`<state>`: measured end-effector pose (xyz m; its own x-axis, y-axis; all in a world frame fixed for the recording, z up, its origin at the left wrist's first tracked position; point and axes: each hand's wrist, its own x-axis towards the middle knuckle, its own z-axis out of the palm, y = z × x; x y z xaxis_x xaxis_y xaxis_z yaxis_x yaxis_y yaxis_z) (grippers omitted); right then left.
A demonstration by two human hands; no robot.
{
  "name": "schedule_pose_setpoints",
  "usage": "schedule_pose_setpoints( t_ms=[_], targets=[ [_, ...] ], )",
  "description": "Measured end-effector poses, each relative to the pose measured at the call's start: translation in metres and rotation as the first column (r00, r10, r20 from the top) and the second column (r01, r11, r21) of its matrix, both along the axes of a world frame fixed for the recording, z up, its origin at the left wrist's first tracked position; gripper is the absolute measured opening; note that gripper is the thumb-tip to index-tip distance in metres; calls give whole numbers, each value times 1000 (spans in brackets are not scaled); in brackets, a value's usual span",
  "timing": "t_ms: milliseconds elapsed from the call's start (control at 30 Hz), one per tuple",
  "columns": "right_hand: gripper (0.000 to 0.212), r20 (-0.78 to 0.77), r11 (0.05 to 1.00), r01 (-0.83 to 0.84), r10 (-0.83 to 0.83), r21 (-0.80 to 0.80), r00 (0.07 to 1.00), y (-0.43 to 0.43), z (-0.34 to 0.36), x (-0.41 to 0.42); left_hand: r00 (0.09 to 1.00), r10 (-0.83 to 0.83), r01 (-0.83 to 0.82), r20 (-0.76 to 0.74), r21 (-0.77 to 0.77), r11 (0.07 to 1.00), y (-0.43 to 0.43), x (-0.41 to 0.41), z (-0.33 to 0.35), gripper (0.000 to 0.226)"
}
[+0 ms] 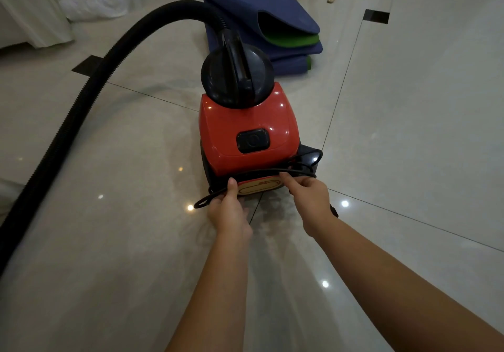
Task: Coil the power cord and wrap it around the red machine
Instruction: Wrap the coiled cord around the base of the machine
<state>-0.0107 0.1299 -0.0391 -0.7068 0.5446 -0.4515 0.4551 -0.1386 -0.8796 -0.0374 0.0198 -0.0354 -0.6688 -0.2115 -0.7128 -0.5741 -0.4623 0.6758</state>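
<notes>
My left hand (227,210) & right hand (308,192) both pinch the thin black power cord (259,172) against the glossy red plastic machine (245,130) just beyond my fingers.

The glossy red plastic machine (245,130) carries a black dome top (236,74), black ribbed hose (68,125) and thin black power cord (259,173). Folded navy fabric mat (261,16) shows a green lining. Glossy pale beige floor tiles (409,133) have small black corner insets.

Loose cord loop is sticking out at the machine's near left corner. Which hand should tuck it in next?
Probably the left hand: it already pinches the power cord right beside that loop, at the red machine's near left corner. The right hand pins the cord at the right corner, keeping the wrap taut.
</notes>
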Motion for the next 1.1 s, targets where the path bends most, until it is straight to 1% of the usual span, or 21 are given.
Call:
schedule_pose_setpoints(
  t_ms=[67, 133, 200, 300, 467, 667, 767, 833, 867, 967, 1000, 1033, 1100],
  targets=[
    [20, -11, 1000, -1, 1, -16, 1000, 0, 0, -4, 1000, -20, 20, 6, 10, 1000, 1, -1, -2, 35],
    [20, -7, 998, -6, 5, -55, 1000, -3, -1, -9, 1000, -25, 24, 4, 25, 999, 1, -1, -4, 33],
    [26, 7, 998, 8, -8, -60, 1000, -8, -3, -12, 1000, -26, 26, 11, 29, 999, 1, -3, -5, 32],
    [17, 9, 997, 52, -51, -61, 999, -9, -5, -14, 999, -19, 18, 33, 35, 999, 0, -6, -6, 35],
    [22, -21, 987, 73, -77, -143, 997, -1, -5, -15, 997, -46, 41, 57, 90, 995, -6, -13, -7, 39],
    [26, -22, 991, 108, -110, -80, 994, 1, -6, -19, 991, -124, 116, 42, 159, 980, -16, -16, -10, 38],
    [20, 1, 986, 98, -98, -132, 995, 5, -3, -18, 992, -118, 110, 36, 179, 978, -19, -17, -10, 36],
    [18, 22, 987, 76, -73, -145, 997, 10, -2, -17, 993, -109, 101, 33, 196, 975, -20, -17, -10, 32],
    [20, 29, 992, 52, -49, -118, 998, 12, -2, -17, 994, -109, 100, 31, 203, 974, -20, -17, -10, 31],
    [30, 72, 997, -54, 50, 48, 996, 15, -2, -16, 993, -115, 107, 25, 206, 973, -20, -15, -10, 34],
    [32, 82, 993, -90, 83, 75, 993, 14, -1, -16, 993, -115, 108, 24, 208, 972, -20, -15, -10, 35],
    [33, 91, 987, -135, 126, 91, 988, 13, 0, -17, 993, -115, 107, 23, 211, 972, -20, -15, -10, 35],
    [38, 203, 955, -282, 259, 94, 944, 13, -1, -22, 994, -108, 100, 26, 210, 973, -20, -15, -10, 36]
  ],
)
